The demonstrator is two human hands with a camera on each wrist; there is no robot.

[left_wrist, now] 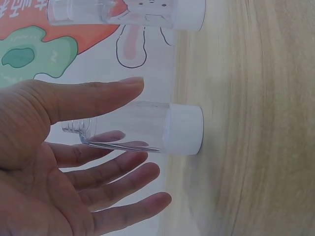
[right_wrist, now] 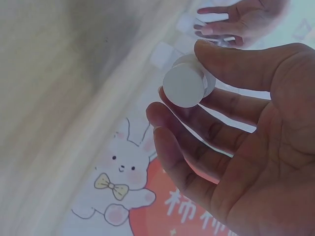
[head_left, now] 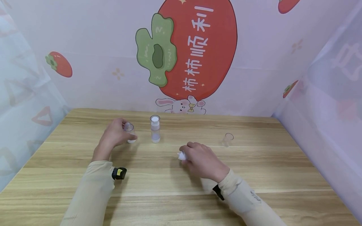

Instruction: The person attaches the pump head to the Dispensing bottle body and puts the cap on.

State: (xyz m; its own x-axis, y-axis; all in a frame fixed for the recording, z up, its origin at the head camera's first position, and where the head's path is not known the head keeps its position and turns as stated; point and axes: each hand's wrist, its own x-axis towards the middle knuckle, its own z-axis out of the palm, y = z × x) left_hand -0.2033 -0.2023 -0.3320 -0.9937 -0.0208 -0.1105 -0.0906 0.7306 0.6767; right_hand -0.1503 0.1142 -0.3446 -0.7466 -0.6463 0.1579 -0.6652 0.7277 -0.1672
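Note:
A clear bottle with a white base stands upright on the table, its threaded neck uncovered. My left hand is around it, thumb on one side and fingers on the other. In the left wrist view those fingers are loosely spread, and a firm grip does not show. My right hand is over the middle of the table and pinches a white pump top between thumb and fingers. The pump top's flat round face shows in the right wrist view; the fingers partly hide the rest.
A second clear bottle, fitted with a white pump and clear cover, stands just right of the left hand. Farther right sits a clear cap on the wooden table. A printed cloth wall rises behind the table.

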